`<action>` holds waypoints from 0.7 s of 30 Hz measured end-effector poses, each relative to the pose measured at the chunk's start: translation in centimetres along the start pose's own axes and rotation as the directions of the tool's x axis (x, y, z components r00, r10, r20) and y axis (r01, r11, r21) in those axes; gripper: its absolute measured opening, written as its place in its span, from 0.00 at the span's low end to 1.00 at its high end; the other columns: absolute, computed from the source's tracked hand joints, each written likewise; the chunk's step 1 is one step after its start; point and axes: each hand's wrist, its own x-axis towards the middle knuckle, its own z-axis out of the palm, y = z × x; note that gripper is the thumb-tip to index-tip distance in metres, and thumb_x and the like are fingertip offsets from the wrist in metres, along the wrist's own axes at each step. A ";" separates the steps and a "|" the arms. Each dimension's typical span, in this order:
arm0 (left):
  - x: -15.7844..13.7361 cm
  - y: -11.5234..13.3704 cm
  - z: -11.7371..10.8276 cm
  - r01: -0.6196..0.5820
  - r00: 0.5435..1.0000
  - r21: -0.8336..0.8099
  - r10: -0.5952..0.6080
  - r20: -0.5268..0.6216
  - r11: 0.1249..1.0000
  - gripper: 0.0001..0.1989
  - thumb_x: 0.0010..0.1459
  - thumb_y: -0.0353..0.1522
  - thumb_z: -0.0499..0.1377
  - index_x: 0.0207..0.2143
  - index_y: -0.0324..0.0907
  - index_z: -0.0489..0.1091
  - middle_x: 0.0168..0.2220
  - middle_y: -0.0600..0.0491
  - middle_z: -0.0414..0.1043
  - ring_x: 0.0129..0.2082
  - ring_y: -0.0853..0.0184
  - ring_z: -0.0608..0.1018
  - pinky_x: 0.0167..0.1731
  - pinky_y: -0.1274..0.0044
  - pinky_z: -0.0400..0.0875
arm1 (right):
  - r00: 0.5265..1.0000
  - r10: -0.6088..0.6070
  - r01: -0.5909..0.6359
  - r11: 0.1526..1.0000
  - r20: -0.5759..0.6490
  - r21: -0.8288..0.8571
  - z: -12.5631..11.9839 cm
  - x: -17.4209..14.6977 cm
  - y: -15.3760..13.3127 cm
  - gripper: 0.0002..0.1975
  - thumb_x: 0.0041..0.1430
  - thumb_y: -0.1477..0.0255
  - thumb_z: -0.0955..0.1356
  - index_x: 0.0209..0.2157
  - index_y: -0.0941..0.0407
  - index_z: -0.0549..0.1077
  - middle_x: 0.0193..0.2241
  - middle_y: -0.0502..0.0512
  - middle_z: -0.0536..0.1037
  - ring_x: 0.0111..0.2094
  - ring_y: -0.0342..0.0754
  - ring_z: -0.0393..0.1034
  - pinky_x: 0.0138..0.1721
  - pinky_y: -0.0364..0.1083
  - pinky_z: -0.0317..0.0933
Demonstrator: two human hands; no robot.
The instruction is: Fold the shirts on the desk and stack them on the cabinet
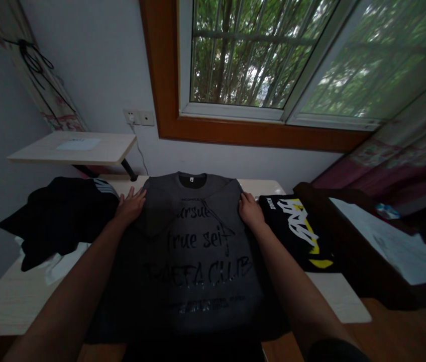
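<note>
Tee (205,254) laid out between hands, left hand (132,205) pretty open on edge, right hand (251,208) half-curled, can't tell if pinching.

Left fingers (136,197), right fingers (243,202) touching grey T-shirt (198,251).

- Raised shelf (113,146) at the far left corner of the table (5,306), bearing a white paper (79,144).
- Wall sockets (138,117) beyond the far edge; a plugged-in cable (141,148) hangs below.
- Window (235,109), brown-framed, with bars and foliage (228,60) outside.
- Left curtain (13,22), bound by a black cord (23,44); right curtain (397,146), partly pink.
- Dark furniture (359,261) beyond the right edge, bearing a pale sheet (394,241).
</note>
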 end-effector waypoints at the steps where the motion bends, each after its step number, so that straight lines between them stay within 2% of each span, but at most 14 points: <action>1: 0.3 -0.1 0.0 -0.003 1.000 0.016 0.003 -0.008 1.000 0.30 0.71 0.41 0.35 0.71 0.45 0.51 0.73 0.53 0.47 0.74 0.52 0.41 0.67 0.46 0.43 | 1.000 0.000 0.000 1.000 0.003 -0.002 0.0 0.3 0.0 0.24 0.70 0.71 0.55 0.63 0.62 0.65 0.63 0.66 0.66 0.64 0.57 0.59 0.61 0.53 0.57; 7: 3.2 -0.6 0.3 0.010 0.998 0.115 -0.003 -0.062 0.993 0.29 0.71 0.38 0.37 0.71 0.47 0.51 0.73 0.51 0.48 0.74 0.52 0.44 0.66 0.47 0.44 | 1.000 0.007 -0.007 1.000 0.020 -0.020 0.0 2.4 -0.1 0.24 0.71 0.71 0.55 0.62 0.61 0.65 0.64 0.67 0.65 0.66 0.60 0.55 0.63 0.59 0.53; 16: 6.3 -0.5 -0.5 0.034 0.999 0.112 -0.031 -0.032 0.993 0.29 0.71 0.37 0.37 0.71 0.45 0.53 0.73 0.48 0.49 0.73 0.49 0.46 0.64 0.45 0.48 | 0.996 0.070 -0.070 0.998 0.061 0.001 0.0 6.0 -0.9 0.25 0.71 0.70 0.54 0.64 0.61 0.64 0.65 0.68 0.64 0.67 0.60 0.53 0.63 0.59 0.52; 21: 6.2 -0.1 -0.9 0.031 0.999 0.101 -0.027 -0.047 0.994 0.29 0.71 0.39 0.39 0.71 0.44 0.52 0.75 0.46 0.40 0.73 0.47 0.45 0.64 0.49 0.51 | 0.990 0.119 -0.118 0.993 0.076 -0.026 0.0 6.2 -1.1 0.30 0.70 0.66 0.57 0.69 0.64 0.56 0.68 0.70 0.58 0.69 0.63 0.49 0.65 0.62 0.49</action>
